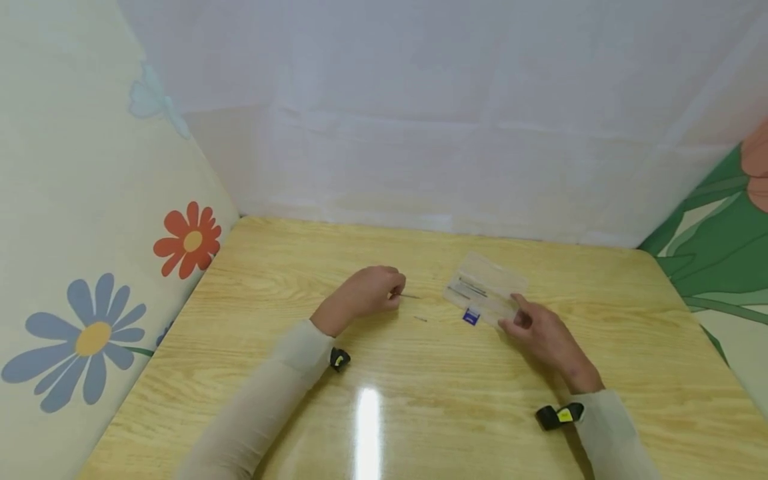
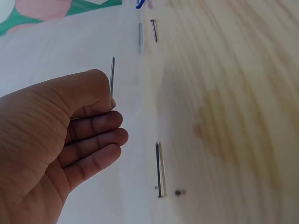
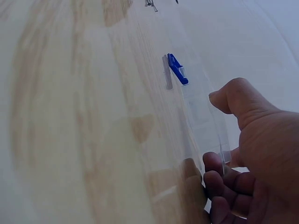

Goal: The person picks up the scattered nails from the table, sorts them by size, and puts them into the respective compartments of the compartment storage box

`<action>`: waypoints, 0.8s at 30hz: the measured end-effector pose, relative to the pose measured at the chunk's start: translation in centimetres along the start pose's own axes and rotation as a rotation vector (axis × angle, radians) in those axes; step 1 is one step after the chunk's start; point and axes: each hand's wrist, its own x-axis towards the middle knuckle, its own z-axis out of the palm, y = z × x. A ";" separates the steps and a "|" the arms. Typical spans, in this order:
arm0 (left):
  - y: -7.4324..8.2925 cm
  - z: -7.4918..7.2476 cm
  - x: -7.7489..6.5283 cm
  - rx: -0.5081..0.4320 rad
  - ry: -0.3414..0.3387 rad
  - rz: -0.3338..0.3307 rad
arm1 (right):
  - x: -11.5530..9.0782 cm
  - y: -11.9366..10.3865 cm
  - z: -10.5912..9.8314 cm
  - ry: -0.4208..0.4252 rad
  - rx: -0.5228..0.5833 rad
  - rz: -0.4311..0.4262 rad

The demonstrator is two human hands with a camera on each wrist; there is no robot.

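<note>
Head view: left hand (image 1: 367, 293) was pinching a steel nail (image 2: 112, 77); loose nail (image 1: 421, 319) lay just right of it on the tabletop (image 1: 456, 373). Right hand (image 1: 543, 333), fingers curled, gripped clear case (image 1: 497, 273), blue clasp (image 1: 471, 316) to its left. Yellow tag (image 1: 565, 415) behind right hand: too small to read.

Soft light throws a white glare streak (image 1: 368, 433) across the table (image 1: 456, 400).

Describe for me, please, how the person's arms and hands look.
The left sleeve and right sleeve are long, plain and pale off-white. The left wrist device and right wrist device are black, each with a yellow marking. The left hand and right hand are ungloved.
</note>
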 end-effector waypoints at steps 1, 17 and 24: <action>0.2 0.2 0.3 -0.001 0.001 0.007 | 0.0 0.0 0.0 0.001 -0.001 -0.002; 2.2 1.6 4.2 -0.010 0.005 0.062 | 0.1 0.3 0.1 0.024 -0.005 -0.027; 2.8 2.1 5.3 0.007 0.002 0.058 | 0.1 0.3 0.2 0.017 -0.001 -0.017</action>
